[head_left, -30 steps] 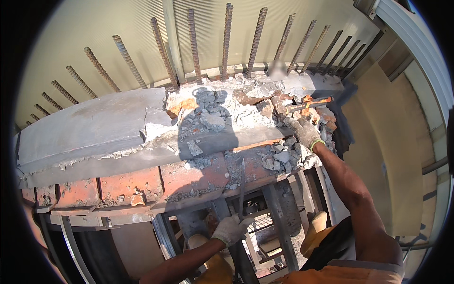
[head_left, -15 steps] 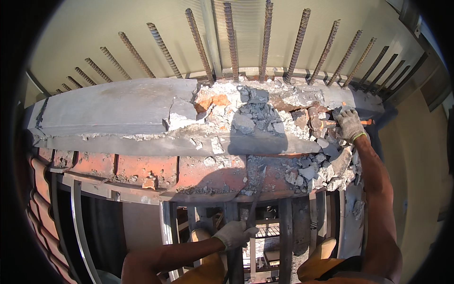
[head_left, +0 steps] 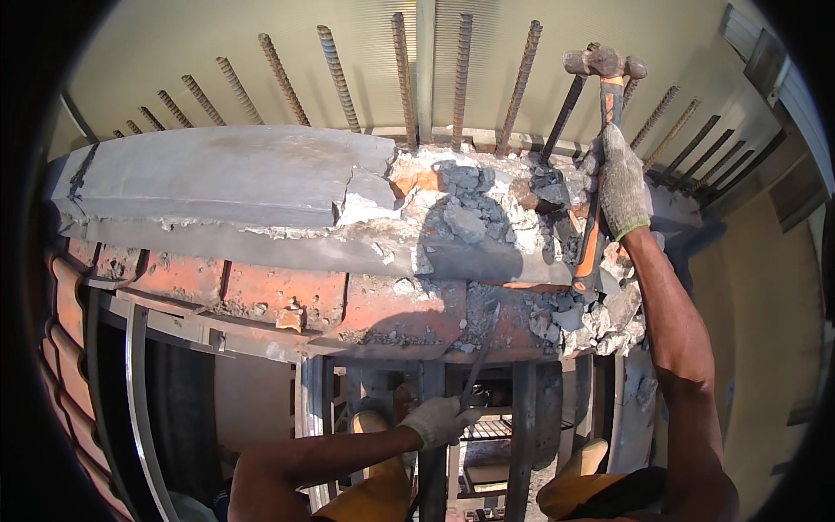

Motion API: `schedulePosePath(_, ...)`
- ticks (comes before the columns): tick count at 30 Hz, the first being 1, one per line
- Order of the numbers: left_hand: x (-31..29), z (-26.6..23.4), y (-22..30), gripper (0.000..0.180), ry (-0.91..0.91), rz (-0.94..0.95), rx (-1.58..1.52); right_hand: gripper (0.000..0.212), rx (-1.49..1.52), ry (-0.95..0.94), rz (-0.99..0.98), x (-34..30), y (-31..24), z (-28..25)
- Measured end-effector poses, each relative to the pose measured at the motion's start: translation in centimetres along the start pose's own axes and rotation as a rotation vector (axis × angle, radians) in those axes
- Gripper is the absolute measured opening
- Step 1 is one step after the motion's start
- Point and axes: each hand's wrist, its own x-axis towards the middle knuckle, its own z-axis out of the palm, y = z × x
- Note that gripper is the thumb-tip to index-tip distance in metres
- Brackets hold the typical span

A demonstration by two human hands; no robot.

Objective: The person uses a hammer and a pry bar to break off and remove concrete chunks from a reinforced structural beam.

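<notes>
My right hand (head_left: 624,187), in a grey knit glove, is closed around the orange-and-black handle of a hammer (head_left: 604,63). The hammer's head points up and away, in front of the steel bars, and its handle end hangs over the rubble. My gloved left hand (head_left: 439,422) grips a long thin metal chisel (head_left: 480,357) low in the view. The chisel slants up to the right, with its far end over the red tiles (head_left: 397,306). Between and beyond my hands lies a grey concrete ledge (head_left: 235,174), broken open in its middle and right part.
Broken concrete chunks (head_left: 570,317) pile up at the right end of the ledge. Several ribbed steel bars (head_left: 400,78) stick up along its far side, before a pale corrugated panel (head_left: 365,22). Below the tiles are metal beams (head_left: 432,470) with gaps between them, and my boots.
My right hand has raised and turned the hammer from lying sideways over the rubble to standing head-up. The left hand still grips the chisel. The view has shifted slightly.
</notes>
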Motion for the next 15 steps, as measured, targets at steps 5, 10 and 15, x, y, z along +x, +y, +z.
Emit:
schedulePosePath(5,1.3,0.5,2.1,0.07,0.026,0.15,0.052,0.031,-0.544,-0.044,-0.229,0.0,9.3,10.5)
schedulePosePath(10,0.0,-0.7,-3.0,0.067,0.037,0.071,0.016,0.056,0.078,-0.434,0.423,-8.2,-1.3,11.3)
schedulePosePath(15,1.1,0.8,-2.6,0.062,0.06,0.111,0.072,0.051,-0.032,-0.171,0.241,-3.5,-7.0,7.6)
